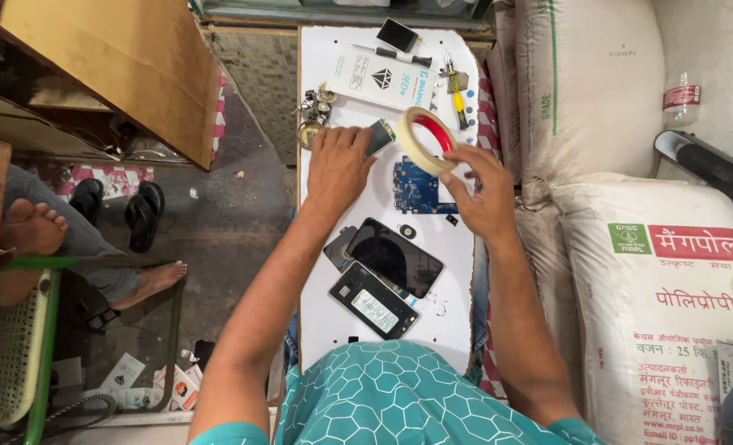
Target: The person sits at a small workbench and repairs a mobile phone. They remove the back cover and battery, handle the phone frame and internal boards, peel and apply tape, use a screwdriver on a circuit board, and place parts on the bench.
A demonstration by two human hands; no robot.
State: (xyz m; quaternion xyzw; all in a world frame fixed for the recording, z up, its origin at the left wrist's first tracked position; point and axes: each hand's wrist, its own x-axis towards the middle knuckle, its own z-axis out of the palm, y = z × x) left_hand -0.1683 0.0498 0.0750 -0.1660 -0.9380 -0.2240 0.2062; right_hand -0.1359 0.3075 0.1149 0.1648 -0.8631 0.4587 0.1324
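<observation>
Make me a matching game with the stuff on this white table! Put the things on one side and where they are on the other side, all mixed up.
Things:
1. roll of tape
2. blue circuit board
3. yellow-handled screwdriver
4. bunch of keys

Places:
A. at the left edge of the white table, beside the left hand
B. held up in the right hand
C. flat on the table between the two hands
D. at the far right edge of the table

Pairs: 1-B, 2-C, 3-D, 4-A
</observation>
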